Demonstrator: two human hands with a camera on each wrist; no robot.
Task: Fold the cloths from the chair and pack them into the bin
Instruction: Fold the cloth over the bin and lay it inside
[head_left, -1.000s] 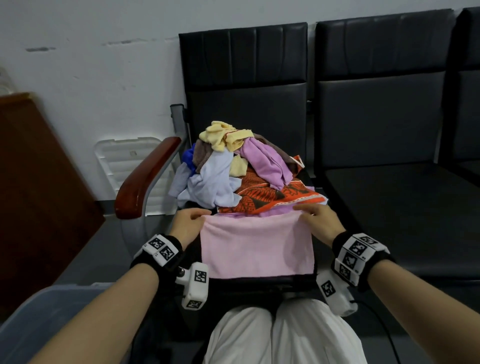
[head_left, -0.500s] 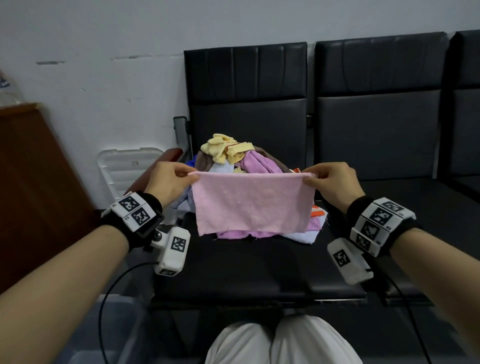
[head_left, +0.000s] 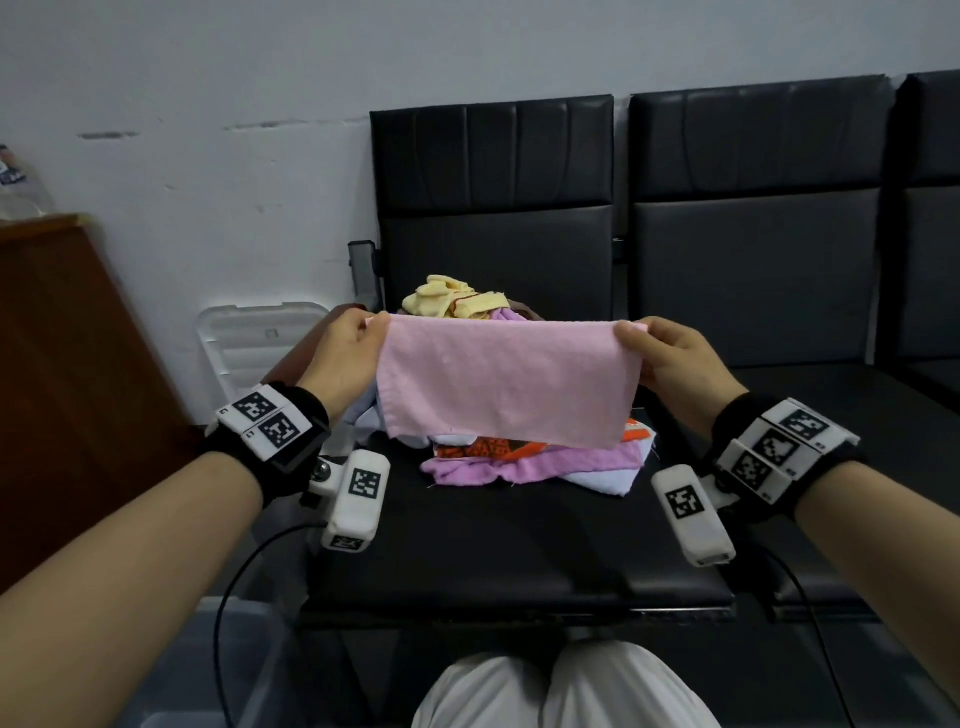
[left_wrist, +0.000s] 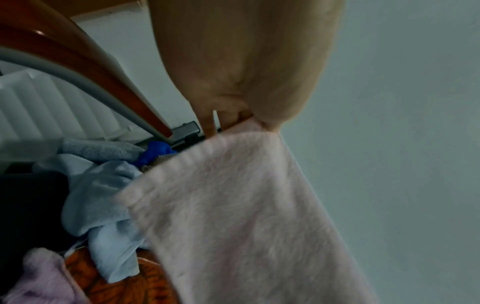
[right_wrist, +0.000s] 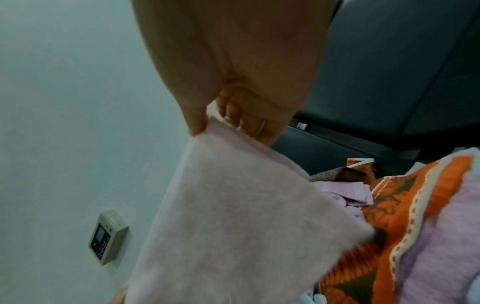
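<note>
Nearest us, bottom left of the head view, the translucent bin (head_left: 171, 670) sits on the floor beside our knees, well apart from the work. Above the bare front of the black chair seat (head_left: 498, 551), we hold the pink cloth (head_left: 506, 382) up by its top edge. Left hand (head_left: 340, 361) pinches the left top corner, thumb against curled fingers; right hand (head_left: 670, 358) pinches the right top corner the same way. The cloth hangs flat between them, lower edge loose, clear of the seat. It looks already doubled, though we cannot tell for sure. Behind it the pile of unfolded cloths (head_left: 498, 447) lies on the seat: yellow on top, orange patterned, lilac, light blue.

Step, as we judge it: mid-fold on the pink cloth. Next: bring the corners together or lay it down for another fold, then carry it down left to the bin.
</note>
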